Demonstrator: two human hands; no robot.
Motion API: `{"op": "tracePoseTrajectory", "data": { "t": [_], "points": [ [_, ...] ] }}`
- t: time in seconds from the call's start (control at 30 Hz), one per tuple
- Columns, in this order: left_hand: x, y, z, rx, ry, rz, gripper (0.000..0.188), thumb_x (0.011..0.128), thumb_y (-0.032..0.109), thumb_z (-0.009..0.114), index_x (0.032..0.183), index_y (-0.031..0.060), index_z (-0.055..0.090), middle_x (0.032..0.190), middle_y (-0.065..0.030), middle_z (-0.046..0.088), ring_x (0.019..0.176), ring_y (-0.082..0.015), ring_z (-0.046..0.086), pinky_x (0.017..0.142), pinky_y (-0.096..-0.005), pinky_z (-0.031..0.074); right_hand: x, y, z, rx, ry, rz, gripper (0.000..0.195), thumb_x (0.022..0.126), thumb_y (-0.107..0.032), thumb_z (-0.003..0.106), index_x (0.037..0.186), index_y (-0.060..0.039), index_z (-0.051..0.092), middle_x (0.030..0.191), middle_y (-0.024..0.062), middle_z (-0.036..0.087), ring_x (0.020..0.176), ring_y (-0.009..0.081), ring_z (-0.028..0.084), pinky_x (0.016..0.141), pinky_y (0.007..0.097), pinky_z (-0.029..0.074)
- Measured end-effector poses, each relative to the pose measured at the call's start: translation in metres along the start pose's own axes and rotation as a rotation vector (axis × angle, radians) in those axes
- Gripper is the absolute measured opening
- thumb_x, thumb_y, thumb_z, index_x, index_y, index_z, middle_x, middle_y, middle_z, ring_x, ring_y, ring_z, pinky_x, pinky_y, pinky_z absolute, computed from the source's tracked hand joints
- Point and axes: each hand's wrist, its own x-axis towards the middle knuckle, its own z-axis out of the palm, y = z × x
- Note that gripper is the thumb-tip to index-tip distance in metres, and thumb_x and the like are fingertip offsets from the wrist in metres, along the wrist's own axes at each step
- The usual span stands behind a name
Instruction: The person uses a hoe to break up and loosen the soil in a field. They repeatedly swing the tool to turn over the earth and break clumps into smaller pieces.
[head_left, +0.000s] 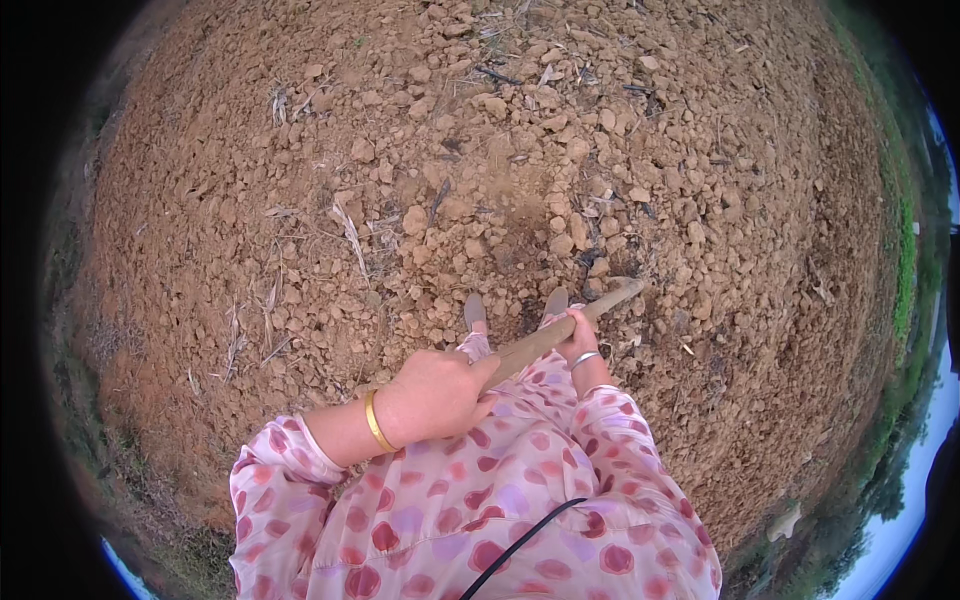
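Note:
My left hand (439, 394), with a gold-coloured bangle at its wrist, grips the near end of a wooden handle (536, 345). Farther along the same shaft, my right hand (579, 337) is closed around it; a silver-coloured bangle circles that wrist. The shaft slants up to the right, in front of my legs, and its far end lies low over the soil beyond my right hand. Whether a tool head is fixed there, I cannot tell. Beneath is cloddy brown soil (480, 210) with a darker, loosened patch before my feet.
My shoes (475, 309) stand on the clods. Dry plant stalks (350, 236) and dark charred bits (497, 76) lie scattered. Green plants (905, 270) line the right edge of the field, and a pale object (784, 523) sits at lower right. A black cord (521, 544) crosses my patterned clothing.

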Motion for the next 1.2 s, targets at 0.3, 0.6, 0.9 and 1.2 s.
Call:
{"op": "tracePoseTrajectory", "data": {
  "t": [0.3, 0.6, 0.9, 1.2],
  "points": [
    [-0.055, -0.052, 0.062, 0.075, -0.323, -0.528, 0.035, 0.071, 0.027, 0.062, 0.098, 0.0074, 0.051, 0.075, -0.0125, 0.061, 0.070, -0.0298, 0.061, 0.063, -0.0394, 0.049, 0.074, 0.044, -0.028, -0.035, 0.218, 0.039, 0.017, 0.077, -0.009, 0.058, 0.090, -0.0061, 0.048, 0.071, 0.0071, 0.053, 0.062, 0.0214, 0.053, 0.060, 0.0356, 0.049],
    [-0.101, -0.032, 0.158, -0.178, -0.377, -0.761, 0.039, 0.069, 0.030, 0.063, 0.100, 0.0105, 0.050, 0.076, -0.0118, 0.062, 0.071, -0.0289, 0.061, 0.063, -0.0398, 0.048, 0.056, 0.031, -0.036, -0.333, 0.484, 0.005, 0.025, 0.072, -0.002, 0.056, 0.093, 0.0003, 0.043, 0.074, 0.0118, 0.050, 0.059, 0.0247, 0.053, 0.054, 0.0402, 0.049],
    [0.026, -0.073, 0.270, -0.313, 0.064, -0.729, 0.035, 0.067, 0.028, 0.064, 0.096, 0.0114, 0.053, 0.083, -0.0137, 0.061, 0.077, -0.0310, 0.060, 0.069, -0.0395, 0.048, 0.022, -0.145, 0.087, -0.215, 0.074, -0.403, 0.012, 0.071, -0.011, 0.056, 0.069, -0.0072, 0.045, 0.060, 0.0043, 0.046, 0.052, 0.0180, 0.049, 0.052, 0.0346, 0.045],
    [0.095, -0.020, 0.209, -0.679, 0.070, -0.628, 0.034, 0.067, 0.025, 0.060, 0.095, 0.0080, 0.050, 0.074, -0.0172, 0.060, 0.068, -0.0350, 0.059, 0.062, -0.0424, 0.047, 0.028, -0.223, 0.191, -0.584, -0.131, -0.545, 0.012, 0.076, -0.010, 0.056, 0.069, -0.0062, 0.047, 0.059, 0.0039, 0.049, 0.053, 0.0146, 0.050, 0.049, 0.0307, 0.045]
  ]
}}
